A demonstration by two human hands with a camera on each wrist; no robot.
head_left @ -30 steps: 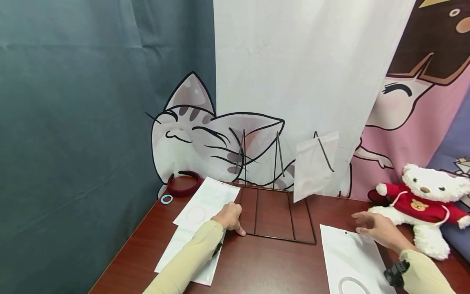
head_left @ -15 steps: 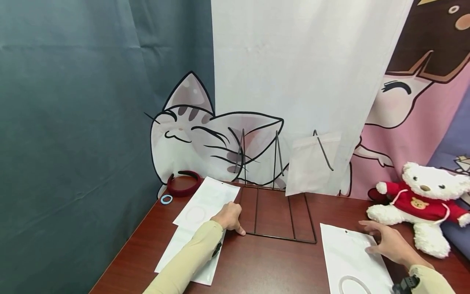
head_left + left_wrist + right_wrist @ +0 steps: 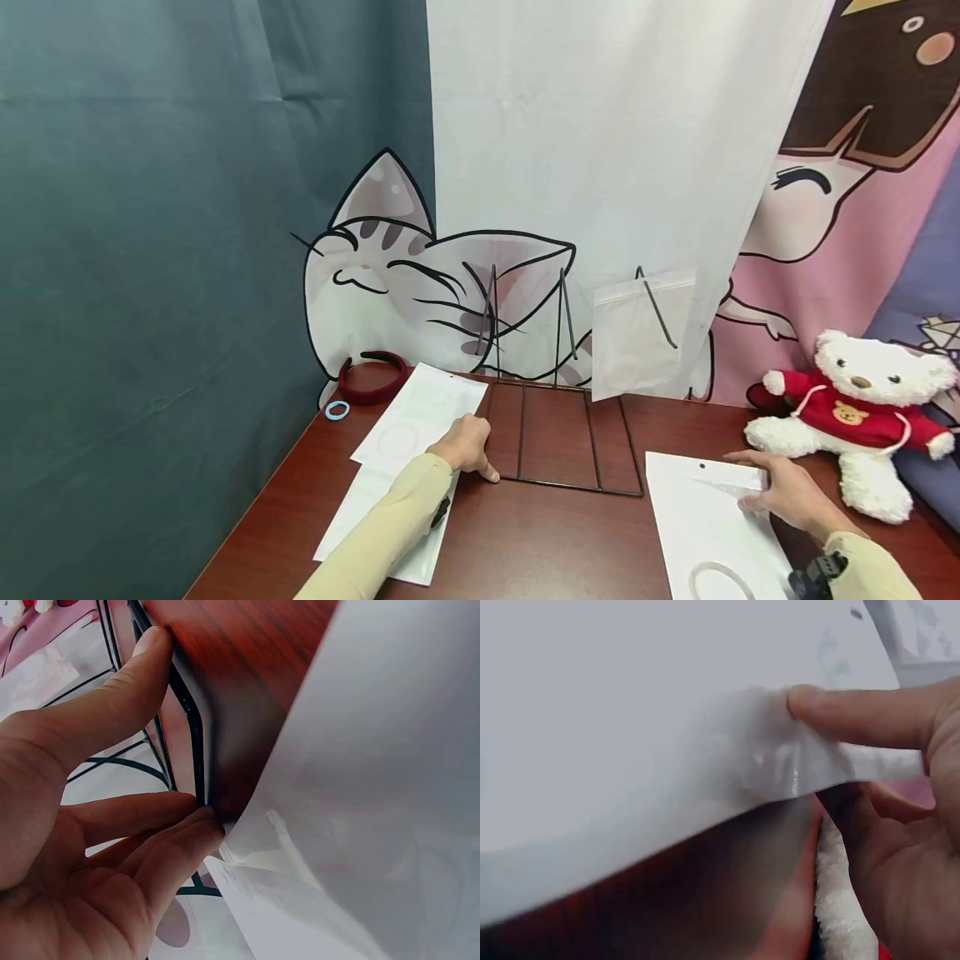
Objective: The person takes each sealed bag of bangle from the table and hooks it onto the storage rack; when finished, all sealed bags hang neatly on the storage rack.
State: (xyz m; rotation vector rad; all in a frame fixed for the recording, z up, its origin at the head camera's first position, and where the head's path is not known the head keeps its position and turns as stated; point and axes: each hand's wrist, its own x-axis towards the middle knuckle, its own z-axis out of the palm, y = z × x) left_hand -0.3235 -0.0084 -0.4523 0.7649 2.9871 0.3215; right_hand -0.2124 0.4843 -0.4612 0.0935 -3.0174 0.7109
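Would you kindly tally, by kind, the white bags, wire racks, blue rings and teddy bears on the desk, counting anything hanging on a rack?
White bags: 4 (1 hanging, 2 overlapping at left, 1 held by the right hand)
Wire rack: 1
Blue ring: 1
Teddy bear: 1
Total: 7

At lower right in the head view, the right hand [image 3: 791, 496] has dropped and now pinches the bag [image 3: 697, 517]; right of centre, the hanging bag [image 3: 637, 354], slanted a second ago, hangs straighter.
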